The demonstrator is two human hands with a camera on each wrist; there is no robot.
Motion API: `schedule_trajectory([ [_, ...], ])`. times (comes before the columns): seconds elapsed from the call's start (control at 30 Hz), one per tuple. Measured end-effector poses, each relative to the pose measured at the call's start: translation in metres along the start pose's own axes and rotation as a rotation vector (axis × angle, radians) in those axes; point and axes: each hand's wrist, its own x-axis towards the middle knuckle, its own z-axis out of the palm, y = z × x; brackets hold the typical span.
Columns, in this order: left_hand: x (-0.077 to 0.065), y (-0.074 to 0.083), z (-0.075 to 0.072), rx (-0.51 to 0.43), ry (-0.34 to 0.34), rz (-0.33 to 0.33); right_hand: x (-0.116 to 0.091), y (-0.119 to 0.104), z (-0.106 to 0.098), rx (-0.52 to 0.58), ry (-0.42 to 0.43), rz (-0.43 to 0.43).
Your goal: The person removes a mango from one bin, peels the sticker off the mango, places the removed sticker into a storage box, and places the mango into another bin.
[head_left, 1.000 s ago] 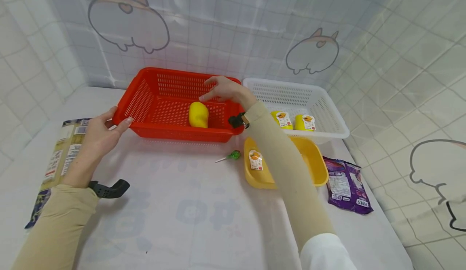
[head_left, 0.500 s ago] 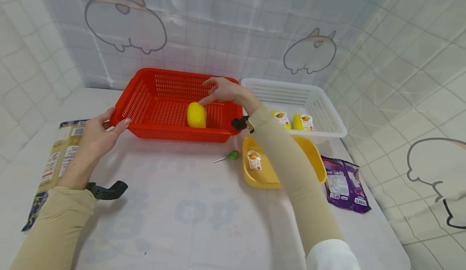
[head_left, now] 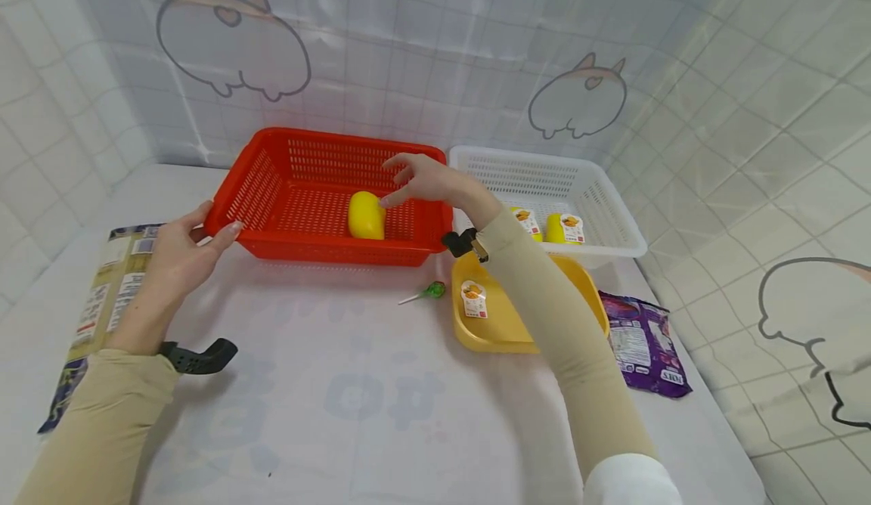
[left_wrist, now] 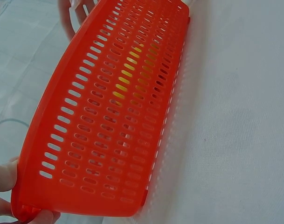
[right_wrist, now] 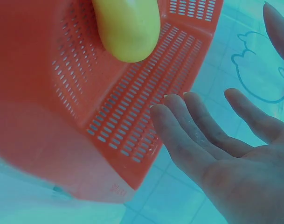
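Note:
A red perforated plastic basket point(head_left: 327, 253) stands at the back of the table. My left hand point(head_left: 182, 258) grips its front left corner, with thumb and fingers around the rim in the left wrist view. Inside the basket lies a smooth yellow mango point(head_left: 366, 216), which shows through the slots in the left wrist view. My right hand point(head_left: 435, 184) hovers over the basket's right part, fingers spread and holding nothing. In the right wrist view that hand's palm and fingers are apart from the mango point(right_wrist: 130, 30).
A white basket point(head_left: 612, 210) beside the red one holds yellow mangoes point(head_left: 563, 227) with stickers. In front are a yellow bin point(head_left: 497, 342) with a sticker point(head_left: 473, 298) and a green lollipop point(head_left: 435, 289). A purple bag point(head_left: 646, 346) lies right, a long printed packet point(head_left: 105, 301) left.
My right hand has drawn slightly right and toward me, its fingers off the mango's top. The mango and my left hand on the basket have stayed put; the head view shifted slightly.

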Motion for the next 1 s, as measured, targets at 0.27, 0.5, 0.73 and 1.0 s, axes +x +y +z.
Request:
schedule_trajectory([
  [0.27, 0.0, 0.0, 0.0, -0.006, -0.001, -0.008, -0.012, 0.007, 0.002, -0.007, 0.009, -0.037],
  [0.5, 0.0, 0.0, -0.001, -0.01, -0.006, -0.002, -0.022, 0.015, 0.003, -0.01, 0.01, -0.066],
  [0.73, 0.001, 0.0, 0.001, -0.001, 0.005, -0.015, -0.03, 0.023, 0.003, -0.022, 0.014, -0.078],
  [1.0, 0.001, -0.001, 0.001, 0.004, 0.001, 0.002, -0.038, 0.033, -0.001, -0.011, 0.011, -0.076],
])
